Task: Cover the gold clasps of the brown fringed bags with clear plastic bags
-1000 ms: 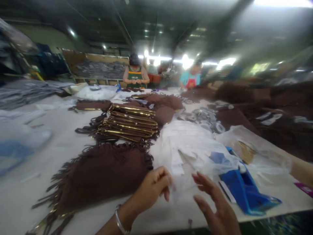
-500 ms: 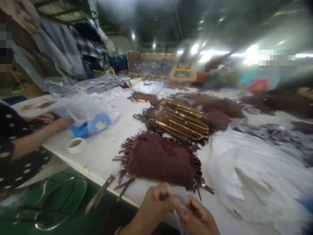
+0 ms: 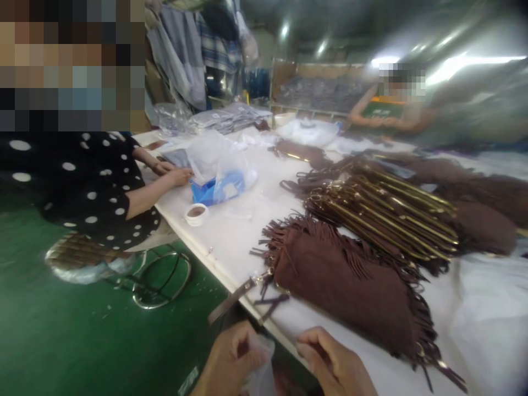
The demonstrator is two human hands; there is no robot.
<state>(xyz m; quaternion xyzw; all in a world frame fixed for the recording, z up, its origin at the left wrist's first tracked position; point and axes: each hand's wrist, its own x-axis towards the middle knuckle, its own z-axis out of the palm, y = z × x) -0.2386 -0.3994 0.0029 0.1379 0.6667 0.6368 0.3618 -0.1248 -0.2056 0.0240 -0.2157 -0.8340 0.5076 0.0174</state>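
By the table, the left hand pinches cut-off translucent film, the right hand curled, its grip unclear.

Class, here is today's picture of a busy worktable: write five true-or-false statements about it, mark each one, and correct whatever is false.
1. The left hand holds a translucent plastic piece. True.
2. A fringed brown bag lies on the table. True.
3. The table is black. False: it is white.
4. A white roll sits near the table's edge. True.
5. In the picture, the roll is right of the bag. False: it is left of it.
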